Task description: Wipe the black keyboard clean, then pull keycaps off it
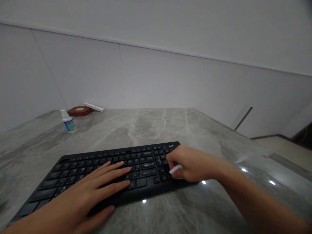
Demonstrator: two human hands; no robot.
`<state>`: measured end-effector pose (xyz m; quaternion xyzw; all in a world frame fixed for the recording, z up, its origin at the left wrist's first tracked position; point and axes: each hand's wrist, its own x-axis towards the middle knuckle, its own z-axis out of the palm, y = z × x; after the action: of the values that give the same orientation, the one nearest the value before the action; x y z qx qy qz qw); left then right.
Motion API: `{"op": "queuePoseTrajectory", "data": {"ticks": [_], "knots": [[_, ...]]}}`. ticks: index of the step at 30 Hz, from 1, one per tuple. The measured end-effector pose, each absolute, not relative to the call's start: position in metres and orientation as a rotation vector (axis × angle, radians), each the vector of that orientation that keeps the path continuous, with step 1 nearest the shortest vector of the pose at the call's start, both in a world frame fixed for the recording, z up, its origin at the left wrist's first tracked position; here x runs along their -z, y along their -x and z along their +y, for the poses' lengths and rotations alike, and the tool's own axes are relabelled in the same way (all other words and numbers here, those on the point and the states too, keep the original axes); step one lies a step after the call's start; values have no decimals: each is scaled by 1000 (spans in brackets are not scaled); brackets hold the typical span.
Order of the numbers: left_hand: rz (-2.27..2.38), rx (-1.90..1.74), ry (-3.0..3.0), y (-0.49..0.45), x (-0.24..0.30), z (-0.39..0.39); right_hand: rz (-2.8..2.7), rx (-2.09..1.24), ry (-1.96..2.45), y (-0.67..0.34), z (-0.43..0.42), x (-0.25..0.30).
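Observation:
A black keyboard (148, 174) lies at a slant on the grey marbled tabletop. Across its middle keys rests my left hand (97, 188), fingers stretched out and spread, with the thumb by the front edge. My right hand (186, 164) is closed over the number pad at the right end. From its curled fingers pokes a small white piece (175, 168), perhaps a wipe or swab; most of it is hidden in the grip, so its kind is unclear.
A small white spray bottle (69, 123) with a blue label stands at the back left. Behind it are a dark red box (79, 111) and a flat white strip (94, 107). A pale wall (151, 78) borders the grey marbled table (156, 126).

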<state>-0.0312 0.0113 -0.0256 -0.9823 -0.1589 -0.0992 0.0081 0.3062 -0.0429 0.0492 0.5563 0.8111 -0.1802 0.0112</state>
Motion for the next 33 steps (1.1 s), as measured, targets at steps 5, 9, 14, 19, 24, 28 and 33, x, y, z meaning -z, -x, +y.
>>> {"op": "queuePoseTrajectory", "data": {"ticks": [5, 9, 14, 19, 24, 28, 33], "knots": [[-478, 285, 3064, 33, 26, 10, 2461, 622, -1770, -312, -42, -53], [-491, 321, 3085, 31, 27, 10, 2412, 645, -1794, -314, -41, -53], [-482, 365, 3124, 30, 28, 13, 2456, 683, -1769, -312, -40, -51], [-477, 346, 3105, 31, 28, 12, 2419, 717, -1730, -313, -41, -53], [-484, 304, 3087, 32, 25, 10, 2488, 681, -1678, -312, -41, -50], [-497, 238, 3038, 32, 24, 9, 2526, 722, -1621, -309, -43, -48], [-451, 225, 3023, 33, 23, 10, 2387, 726, -1699, -313, -44, -53]]}}
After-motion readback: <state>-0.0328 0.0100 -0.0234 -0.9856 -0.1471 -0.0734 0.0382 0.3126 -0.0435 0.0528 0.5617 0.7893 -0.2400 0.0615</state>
